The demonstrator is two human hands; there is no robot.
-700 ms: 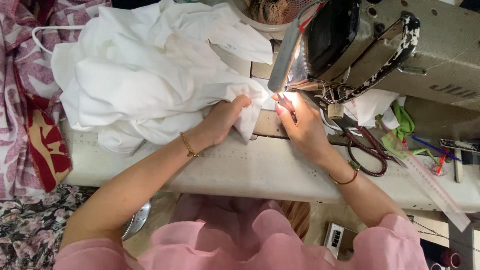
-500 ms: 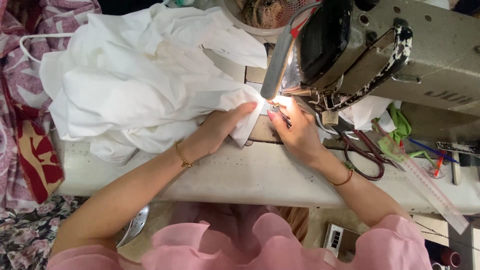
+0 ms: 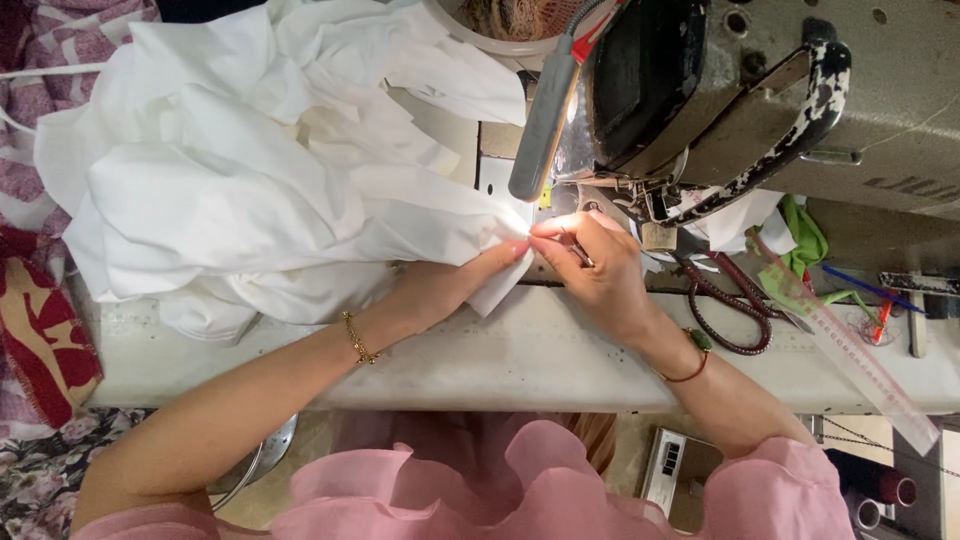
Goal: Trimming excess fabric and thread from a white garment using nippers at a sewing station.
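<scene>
cloth: white fabric [image 3: 260,190], big crumpled heap on the sewing table [image 3: 560,355], left of the machine head; one corner is drawn out to the right and ends just beside the needle area.
cloth corner: pinched from both sides, under the bright lamp spot.
left hand: left hand [image 3: 455,285] lies on the lower fold of the fabric, fingers stretched toward the corner, fingertips touching it; gold bracelet [image 3: 357,338] on the wrist.
right hand: right hand [image 3: 595,270] curled, thumb and forefinger pressed together on the fabric corner, fingertips meeting those of the left hand; a thin dark tool shows between the fingers, too small to tell what. Red bangle [image 3: 690,362] on the wrist.
machine: grey sewing machine [image 3: 800,100], worn paint, head right above the hands; grey lamp arm [image 3: 545,115] angled down to the corner.
right of hands: dark red scissors [image 3: 725,310] flat on the table, near the right wrist; green scrap [image 3: 800,240] behind them; clear ruler [image 3: 855,345] lying diagonally, further right.
back edge: basket [image 3: 500,25] with tan thread, partly out of frame.
left edge: maroon patterned cloth [image 3: 40,330] hanging beside the table.
near edge: pink ruffled sleeves [image 3: 500,490].
</scene>
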